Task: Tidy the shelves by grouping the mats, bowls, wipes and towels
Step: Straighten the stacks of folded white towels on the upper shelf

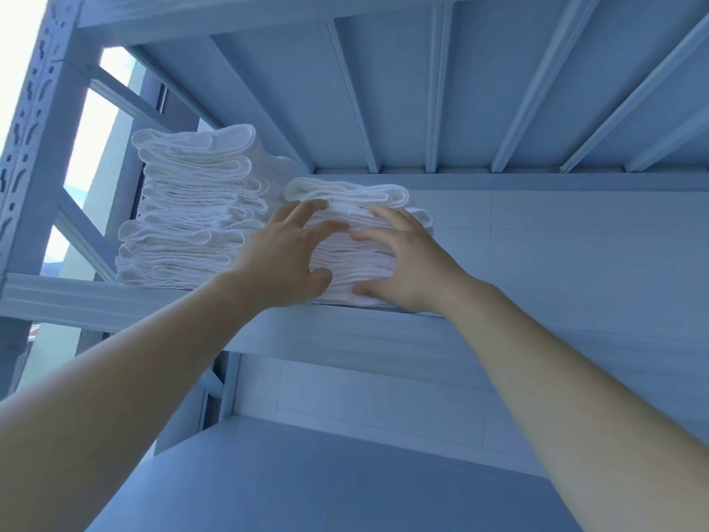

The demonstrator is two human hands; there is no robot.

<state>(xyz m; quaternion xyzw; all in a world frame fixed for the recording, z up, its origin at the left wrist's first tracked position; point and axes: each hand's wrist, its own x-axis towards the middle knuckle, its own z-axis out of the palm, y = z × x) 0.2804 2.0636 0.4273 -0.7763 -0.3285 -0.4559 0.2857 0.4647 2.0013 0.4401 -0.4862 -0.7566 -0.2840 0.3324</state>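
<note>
My left hand and my right hand press, fingers spread apart, on the front of the shorter stack of white towels — near the middle of the frame, on the upper shelf. Neither hand is closed around anything. The taller towel stack stands just beside it, toward the left — close to the perforated post.

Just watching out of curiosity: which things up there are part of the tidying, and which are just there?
Part of the job:
shorter towel stack, under left hand and right hand
taller towel stack
upper shelf

Just there:
window
lower shelf
</note>
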